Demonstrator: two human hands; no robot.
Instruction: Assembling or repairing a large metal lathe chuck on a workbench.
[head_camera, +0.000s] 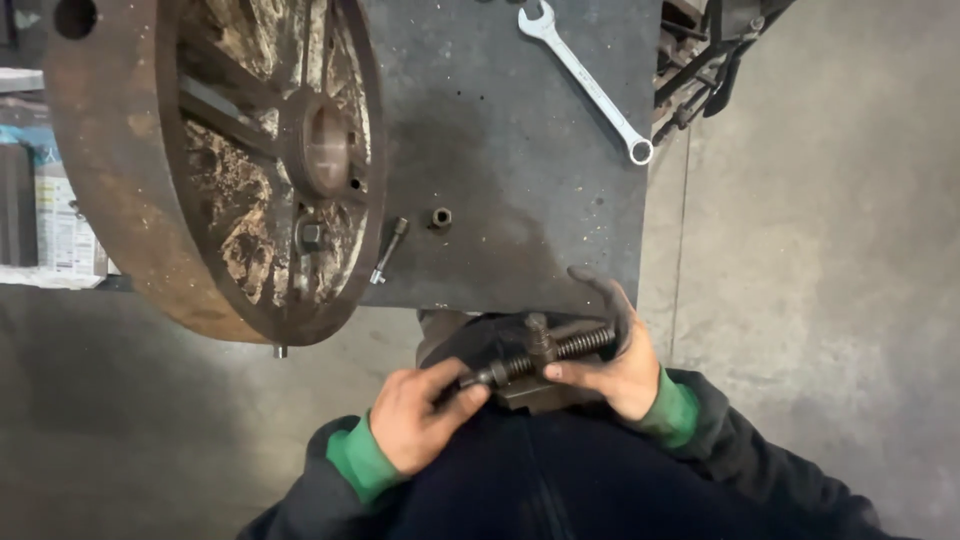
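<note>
My left hand grips the near end of a dark threaded screw of a greasy gear puller, close to my lap. My right hand closes around the puller's body and far end of the screw, fingers dark with grease. Both hands sit just below the front edge of a dark metal table. Green cuffs show at both wrists.
A large rusty spoked wheel lies on the table's left part and overhangs its edge. A bolt and a small nut lie beside it. A shiny combination wrench lies at the table's far right. Concrete floor surrounds the table.
</note>
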